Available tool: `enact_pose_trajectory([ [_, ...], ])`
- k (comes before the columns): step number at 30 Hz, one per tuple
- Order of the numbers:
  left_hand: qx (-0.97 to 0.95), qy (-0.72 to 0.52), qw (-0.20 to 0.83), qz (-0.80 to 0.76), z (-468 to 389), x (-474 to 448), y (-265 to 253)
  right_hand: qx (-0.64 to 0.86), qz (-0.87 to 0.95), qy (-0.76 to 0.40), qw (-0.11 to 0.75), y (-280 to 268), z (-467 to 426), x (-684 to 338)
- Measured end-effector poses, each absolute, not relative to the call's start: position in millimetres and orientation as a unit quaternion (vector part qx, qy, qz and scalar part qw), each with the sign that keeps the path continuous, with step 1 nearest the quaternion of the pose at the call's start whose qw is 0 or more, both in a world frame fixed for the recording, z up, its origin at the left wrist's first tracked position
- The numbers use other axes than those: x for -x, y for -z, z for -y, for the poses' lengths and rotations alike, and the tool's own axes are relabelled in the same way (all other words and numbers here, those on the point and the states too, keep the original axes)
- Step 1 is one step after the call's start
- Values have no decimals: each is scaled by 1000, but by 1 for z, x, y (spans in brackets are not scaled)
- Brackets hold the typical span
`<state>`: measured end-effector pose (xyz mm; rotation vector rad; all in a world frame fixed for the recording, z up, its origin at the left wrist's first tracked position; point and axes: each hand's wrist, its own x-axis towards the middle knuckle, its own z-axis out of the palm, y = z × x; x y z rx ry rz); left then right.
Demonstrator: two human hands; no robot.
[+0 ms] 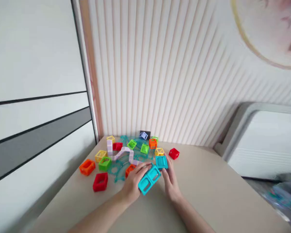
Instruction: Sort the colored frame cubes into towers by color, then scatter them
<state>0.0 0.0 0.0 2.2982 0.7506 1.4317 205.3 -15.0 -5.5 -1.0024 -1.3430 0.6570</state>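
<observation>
My left hand (134, 182) is wrapped round a two-cell turquoise block (149, 179), which is tilted, its open frame faces toward me. In my right hand (170, 181) is a smaller, single turquoise block (161, 162), gripped between thumb and fingers. The two blocks are close side by side above the table; whether their corners touch I cannot tell. Just beyond my left hand lies an orange block (130, 169), partly hidden by it. A yellow frame block (159, 151) stands right behind the single turquoise one.
Red (100, 182), orange (87, 167) and green blocks (105, 163) lie to the left on the table (208, 191). Clear teal track pieces (122, 165) and a lilac track (123, 151) spread behind my hands. A red block (174, 153) sits right, before the ribbed wall (147, 64).
</observation>
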Motion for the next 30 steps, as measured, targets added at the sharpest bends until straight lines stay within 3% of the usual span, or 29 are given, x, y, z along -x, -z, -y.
enact_pose_trajectory([
  [9,-798,-513,150,-279,3,-1,-12,412,470,-406,666,-15,16,-202],
  [16,-767,-543,204,-275,5,-3,-28,313,384,-527,691,-24,16,-197],
  [26,-769,-529,244,-264,9,-5,-31,269,345,-525,730,-23,10,-199],
  [30,-772,-513,266,-265,11,-7,-33,292,366,-539,700,-18,13,-197],
])
